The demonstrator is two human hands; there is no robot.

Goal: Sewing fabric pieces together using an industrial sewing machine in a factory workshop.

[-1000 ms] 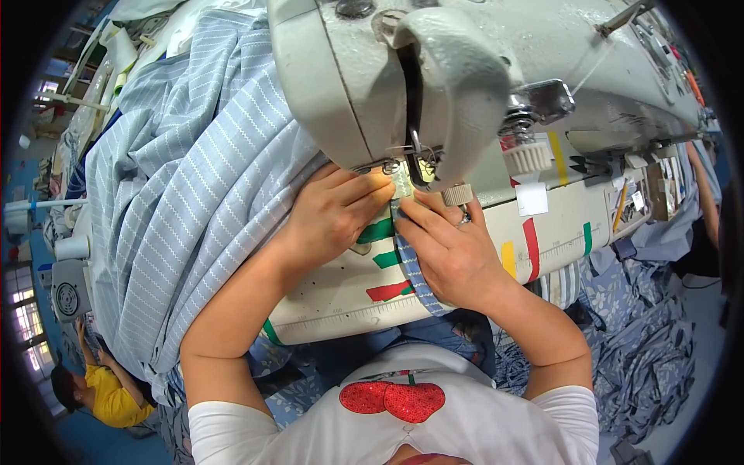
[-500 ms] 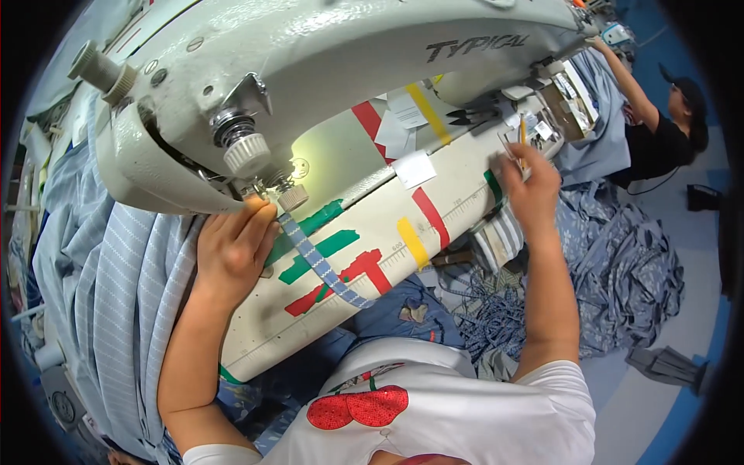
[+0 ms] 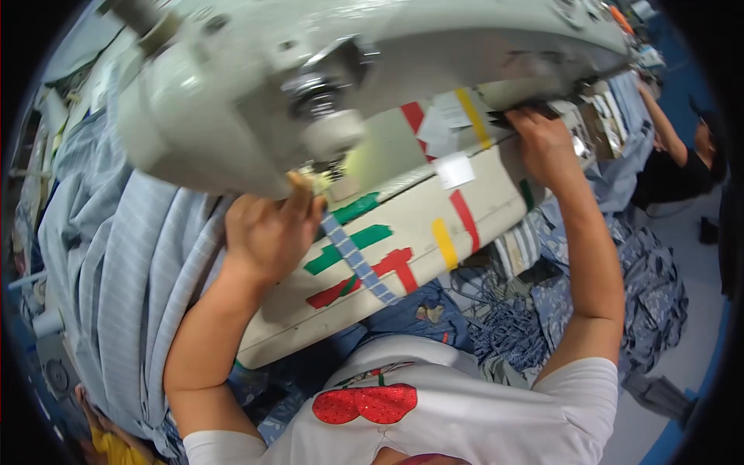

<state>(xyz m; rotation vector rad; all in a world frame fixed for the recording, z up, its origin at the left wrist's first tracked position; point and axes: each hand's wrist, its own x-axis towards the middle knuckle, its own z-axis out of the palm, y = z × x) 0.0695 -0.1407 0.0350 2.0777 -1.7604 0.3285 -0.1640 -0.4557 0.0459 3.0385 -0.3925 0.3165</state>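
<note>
A large pale sewing machine (image 3: 256, 85) fills the top of the view. Under its head, my left hand (image 3: 271, 232) presses on blue striped fabric (image 3: 132, 279) beside the needle. A narrow blue checked strip (image 3: 358, 263) runs from there down over the cream table (image 3: 411, 232). Far to the right, my right hand (image 3: 546, 139) reaches under the machine arm, its fingers closed around a small dark object I cannot make out.
Green, red and yellow tape marks (image 3: 372, 256) lie on the table top. Stacked fabric pieces (image 3: 604, 116) sit at the table's far right. Blue patterned cloth (image 3: 620, 310) is heaped on the floor. Another person in black (image 3: 682, 163) works at the right edge.
One second ago both hands were at the needle. My right hand then moved away to the right and is there now; the view has tilted up closer under the machine.
</note>
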